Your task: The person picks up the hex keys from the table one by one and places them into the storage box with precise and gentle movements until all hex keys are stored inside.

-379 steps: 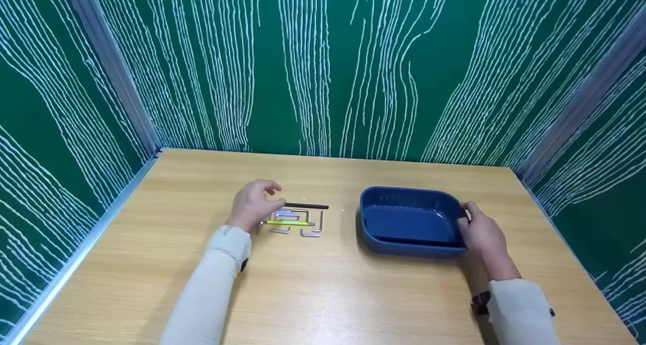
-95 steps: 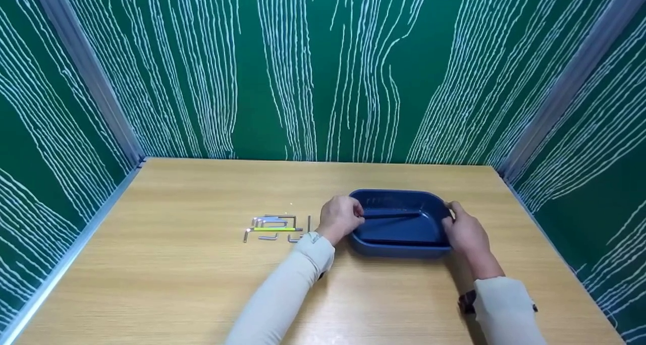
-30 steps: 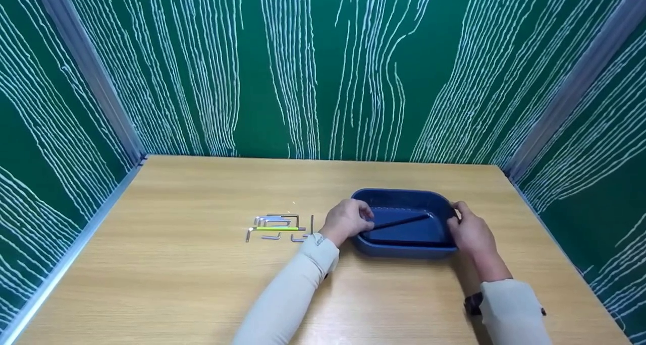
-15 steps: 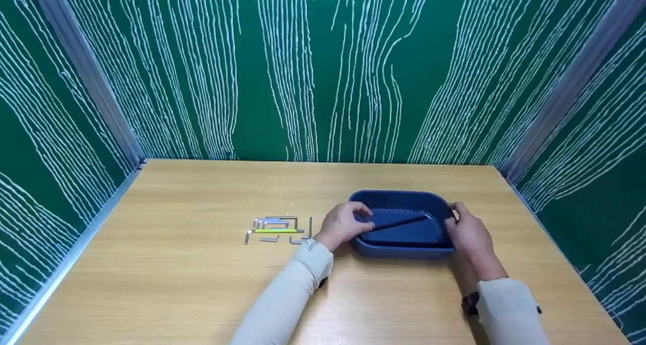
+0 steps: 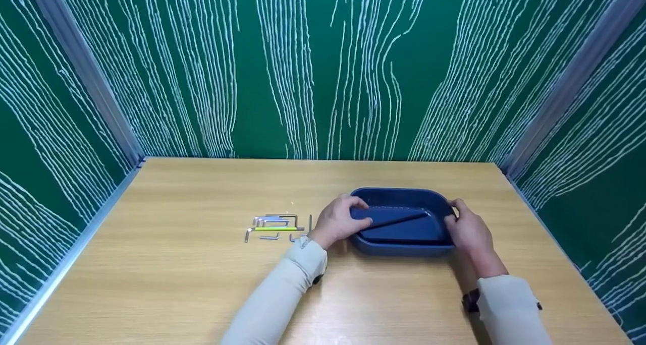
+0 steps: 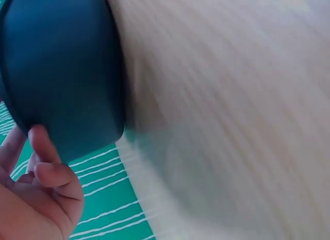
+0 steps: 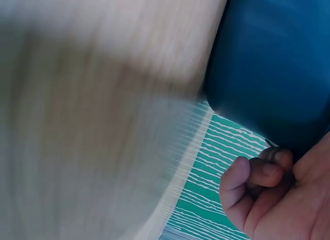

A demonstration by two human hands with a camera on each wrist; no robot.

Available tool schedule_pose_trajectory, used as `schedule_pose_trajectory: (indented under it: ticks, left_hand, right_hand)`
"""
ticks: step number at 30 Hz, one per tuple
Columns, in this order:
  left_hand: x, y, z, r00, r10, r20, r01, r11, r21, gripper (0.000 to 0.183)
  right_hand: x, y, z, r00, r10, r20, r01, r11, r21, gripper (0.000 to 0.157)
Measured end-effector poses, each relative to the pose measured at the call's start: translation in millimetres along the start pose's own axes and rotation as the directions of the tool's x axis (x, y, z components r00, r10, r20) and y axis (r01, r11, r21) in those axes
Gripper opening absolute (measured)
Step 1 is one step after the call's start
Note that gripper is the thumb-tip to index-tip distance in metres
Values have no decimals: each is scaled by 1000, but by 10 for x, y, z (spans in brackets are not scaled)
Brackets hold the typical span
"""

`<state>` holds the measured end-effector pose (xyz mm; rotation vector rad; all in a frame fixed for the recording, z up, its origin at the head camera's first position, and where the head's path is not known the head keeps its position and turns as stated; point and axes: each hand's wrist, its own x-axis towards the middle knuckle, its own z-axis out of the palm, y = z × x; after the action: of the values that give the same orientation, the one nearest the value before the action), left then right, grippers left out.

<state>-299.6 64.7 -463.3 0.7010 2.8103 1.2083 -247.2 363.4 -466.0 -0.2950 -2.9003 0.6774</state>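
A dark blue tray (image 5: 404, 249) with raised walls stands on the table, right of the middle. Inside it a black rod (image 5: 398, 221) lies slantwise, its left end close to my left thumb. My left hand (image 5: 339, 218) is over the tray's left rim, thumb and index finger spread apart with a gap between them. In the left wrist view, fingers of this hand (image 6: 49, 183) show beside the tray's wall (image 6: 62, 69). My right hand (image 5: 472, 236) grips the right rim with the thumb inside; the right wrist view shows its curled fingers (image 7: 258, 180) beside the outer wall.
Left of the tray lie several L-shaped hex keys (image 5: 270, 237), one with a yellow-green sleeve (image 5: 275, 229). My left forearm partly covers the nearest ones. Green walls (image 5: 262, 82) with white lines enclose the back and sides of the wooden table (image 5: 151, 264).
The black rod went from beside the hex keys into the tray in my left hand. Since then its left end has come down nearer me and my left fingers have spread off it.
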Motion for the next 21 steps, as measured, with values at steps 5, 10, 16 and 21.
schedule_pose_trajectory:
  ticks: [5,10,16,21]
  left_hand:
    - [-22,-39,-109,1000,9,-27,-8,1000,16,26]
    - [-35,-84,-174,999,30,-37,-30,1000,6,29]
    - [-50,-117,-250,999,3,-43,-3,1000,-14,34]
    - [-47,-128,-339,998,-11,-57,9,999,-36,34]
  right_hand:
    - [6,9,3,999,-28,-28,28,999,-18,37]
    - [12,17,2,1000,-17,-17,17,1000,-6,38]
    - [18,8,11,1000,-10,6,10,1000,12,40]
    - [18,13,4,1000,6,22,-7,1000,23,41]
